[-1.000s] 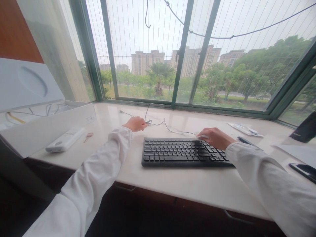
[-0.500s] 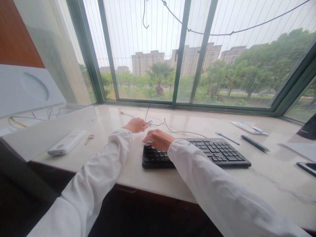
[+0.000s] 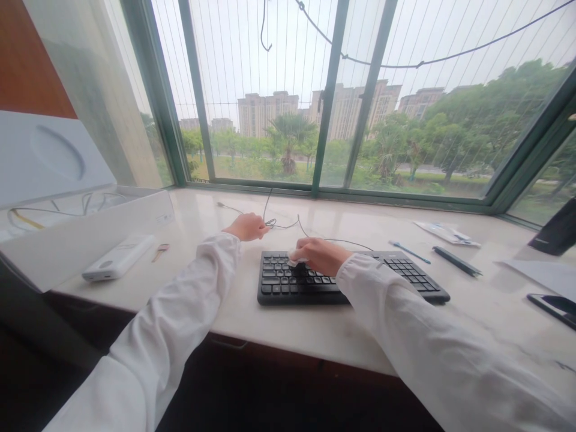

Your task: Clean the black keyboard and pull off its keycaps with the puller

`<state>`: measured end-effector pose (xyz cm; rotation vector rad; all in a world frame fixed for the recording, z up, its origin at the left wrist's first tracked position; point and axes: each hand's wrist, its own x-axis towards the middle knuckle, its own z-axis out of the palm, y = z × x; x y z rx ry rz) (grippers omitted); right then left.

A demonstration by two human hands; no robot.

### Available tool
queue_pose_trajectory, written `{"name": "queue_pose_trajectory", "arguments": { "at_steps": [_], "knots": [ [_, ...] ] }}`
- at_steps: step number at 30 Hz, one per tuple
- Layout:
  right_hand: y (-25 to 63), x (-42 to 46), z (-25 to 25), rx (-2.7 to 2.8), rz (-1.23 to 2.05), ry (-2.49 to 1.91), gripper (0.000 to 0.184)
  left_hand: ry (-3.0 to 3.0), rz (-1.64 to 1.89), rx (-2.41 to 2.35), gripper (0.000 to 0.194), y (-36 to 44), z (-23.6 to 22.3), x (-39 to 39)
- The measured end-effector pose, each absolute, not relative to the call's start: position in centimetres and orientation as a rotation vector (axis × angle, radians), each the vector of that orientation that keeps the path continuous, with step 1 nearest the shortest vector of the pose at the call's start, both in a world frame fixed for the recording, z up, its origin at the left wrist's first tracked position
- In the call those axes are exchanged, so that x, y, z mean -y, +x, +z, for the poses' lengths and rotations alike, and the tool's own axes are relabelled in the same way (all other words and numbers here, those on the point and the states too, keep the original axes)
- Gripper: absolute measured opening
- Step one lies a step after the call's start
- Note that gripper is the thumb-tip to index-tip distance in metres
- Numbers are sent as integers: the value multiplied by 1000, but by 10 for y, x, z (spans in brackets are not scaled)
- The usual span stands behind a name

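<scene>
A black keyboard lies on the pale marble sill in front of me. My right hand rests on its upper left keys, fingers closed on a small white cloth or wipe pressed against the keys. My left hand sits behind the keyboard's left corner, fingers curled on the thin dark cable that runs along the sill toward the window.
A white power bank and a small pinkish item lie at left beside an open white box. Pens and a packet lie at right; a phone sits at the far right edge.
My right hand swept from the keyboard's right end to its left end, then came back slightly toward the middle. The left hand stayed on the cable.
</scene>
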<state>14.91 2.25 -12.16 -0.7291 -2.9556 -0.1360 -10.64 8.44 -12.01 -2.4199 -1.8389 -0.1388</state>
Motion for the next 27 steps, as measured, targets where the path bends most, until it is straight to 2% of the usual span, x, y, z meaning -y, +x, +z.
{"name": "queue_pose_trajectory", "arguments": {
  "at_steps": [27],
  "knots": [
    [320,-22,-126,2975,-415,-1010,47,-2436,-127,1808,51,-108,-120,-88]
  ]
}}
